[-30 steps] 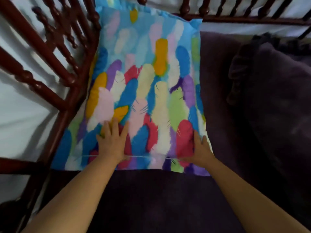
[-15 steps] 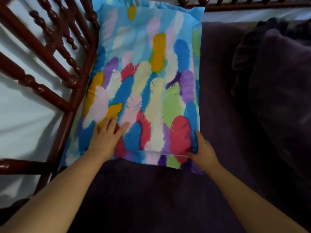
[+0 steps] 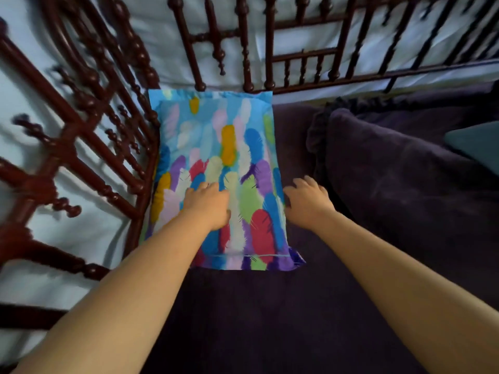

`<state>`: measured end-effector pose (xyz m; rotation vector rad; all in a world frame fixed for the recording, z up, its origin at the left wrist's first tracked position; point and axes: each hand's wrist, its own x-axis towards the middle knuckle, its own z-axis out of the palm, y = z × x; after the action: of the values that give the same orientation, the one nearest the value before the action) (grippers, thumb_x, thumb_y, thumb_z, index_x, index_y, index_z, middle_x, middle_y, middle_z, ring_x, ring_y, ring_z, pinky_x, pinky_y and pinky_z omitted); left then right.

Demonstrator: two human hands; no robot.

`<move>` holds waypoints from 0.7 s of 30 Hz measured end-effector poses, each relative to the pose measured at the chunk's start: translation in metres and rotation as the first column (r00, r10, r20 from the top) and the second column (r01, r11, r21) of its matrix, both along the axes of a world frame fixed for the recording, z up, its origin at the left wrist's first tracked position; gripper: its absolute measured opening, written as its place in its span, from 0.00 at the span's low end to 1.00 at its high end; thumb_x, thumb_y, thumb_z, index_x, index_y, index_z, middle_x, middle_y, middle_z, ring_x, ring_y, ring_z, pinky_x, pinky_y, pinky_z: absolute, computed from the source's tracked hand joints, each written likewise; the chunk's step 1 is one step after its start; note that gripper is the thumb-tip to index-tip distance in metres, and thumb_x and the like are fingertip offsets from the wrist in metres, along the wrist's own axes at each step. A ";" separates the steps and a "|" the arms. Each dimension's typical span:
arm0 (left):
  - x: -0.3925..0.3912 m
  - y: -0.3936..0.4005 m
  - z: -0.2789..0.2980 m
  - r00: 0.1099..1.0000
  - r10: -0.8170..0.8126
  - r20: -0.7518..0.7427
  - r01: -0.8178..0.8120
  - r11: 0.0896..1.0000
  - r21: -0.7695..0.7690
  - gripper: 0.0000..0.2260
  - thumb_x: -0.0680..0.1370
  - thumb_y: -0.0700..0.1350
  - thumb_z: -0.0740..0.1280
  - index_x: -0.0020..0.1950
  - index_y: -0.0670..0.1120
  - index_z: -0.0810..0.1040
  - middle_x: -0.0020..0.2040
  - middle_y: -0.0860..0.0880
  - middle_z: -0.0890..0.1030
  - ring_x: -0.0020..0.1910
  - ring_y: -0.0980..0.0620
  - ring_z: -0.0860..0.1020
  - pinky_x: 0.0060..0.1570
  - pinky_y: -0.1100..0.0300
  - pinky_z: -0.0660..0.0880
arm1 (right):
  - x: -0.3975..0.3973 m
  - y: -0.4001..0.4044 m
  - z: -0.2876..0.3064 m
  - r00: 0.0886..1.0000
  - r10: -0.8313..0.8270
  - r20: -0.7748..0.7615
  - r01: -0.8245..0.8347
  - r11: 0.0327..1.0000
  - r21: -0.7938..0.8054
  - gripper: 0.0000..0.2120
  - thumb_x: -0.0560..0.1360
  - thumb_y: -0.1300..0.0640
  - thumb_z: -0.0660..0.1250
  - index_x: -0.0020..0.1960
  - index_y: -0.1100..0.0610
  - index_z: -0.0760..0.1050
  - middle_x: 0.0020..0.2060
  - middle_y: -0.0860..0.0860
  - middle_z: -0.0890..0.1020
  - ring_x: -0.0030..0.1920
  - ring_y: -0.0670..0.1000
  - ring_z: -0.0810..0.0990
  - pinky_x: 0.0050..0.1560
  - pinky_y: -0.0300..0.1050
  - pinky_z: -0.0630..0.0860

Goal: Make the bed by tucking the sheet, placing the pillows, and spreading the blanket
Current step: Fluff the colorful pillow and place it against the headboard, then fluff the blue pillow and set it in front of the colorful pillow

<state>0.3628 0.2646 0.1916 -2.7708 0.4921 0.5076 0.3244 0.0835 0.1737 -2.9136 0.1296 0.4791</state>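
One bed (image 3: 243, 319) in a dark purple sheet is carrying two pillows — a purple one (image 3: 399, 184) lying at its right, a feather-print one (image 3: 221, 147) sitting in its head-left corner. Left hand (image 3: 208, 203) is resting on the print with fingers loosely bent; right hand (image 3: 305, 201) — fingers curled — is touching its right edge.

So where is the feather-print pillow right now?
Head view, centre-left: the feather-print pillow lies in the bed's corner against the wooden frame, left of the purple pillow.

No readable text anywhere — no labels, brands, numbers.
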 end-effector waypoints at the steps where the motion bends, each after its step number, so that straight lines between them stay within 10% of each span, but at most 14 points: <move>1: -0.006 -0.004 0.020 0.998 0.005 0.055 -0.003 1.000 -0.031 0.18 0.78 0.49 0.59 0.67 0.45 0.69 0.68 0.43 0.69 0.70 0.43 0.65 0.65 0.49 0.66 | -0.003 -0.002 0.021 0.998 0.007 0.058 -0.008 1.000 0.008 0.21 0.75 0.56 0.61 0.67 0.56 0.68 0.70 0.56 0.65 0.73 0.59 0.56 0.70 0.54 0.60; 9: -0.088 -0.043 0.159 0.930 0.010 0.368 0.075 0.973 -0.217 0.18 0.79 0.43 0.58 0.69 0.46 0.66 0.66 0.43 0.71 0.67 0.41 0.68 0.59 0.50 0.69 | -0.088 -0.038 0.176 0.923 0.007 0.384 -0.032 0.998 0.060 0.27 0.74 0.54 0.64 0.72 0.53 0.62 0.75 0.53 0.58 0.74 0.56 0.55 0.71 0.56 0.60; 21: -0.228 -0.186 0.250 0.852 -0.012 0.523 0.185 0.942 -0.280 0.16 0.78 0.41 0.56 0.66 0.43 0.68 0.66 0.42 0.72 0.66 0.41 0.69 0.61 0.47 0.69 | -0.248 -0.192 0.273 0.878 -0.126 0.462 0.112 0.992 0.059 0.29 0.74 0.56 0.66 0.73 0.53 0.61 0.75 0.55 0.56 0.75 0.58 0.54 0.71 0.55 0.62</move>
<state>0.1350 0.0782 0.4418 -2.9892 0.6240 -0.3821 0.0760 -0.1087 0.4469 -2.8708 0.2271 -0.2430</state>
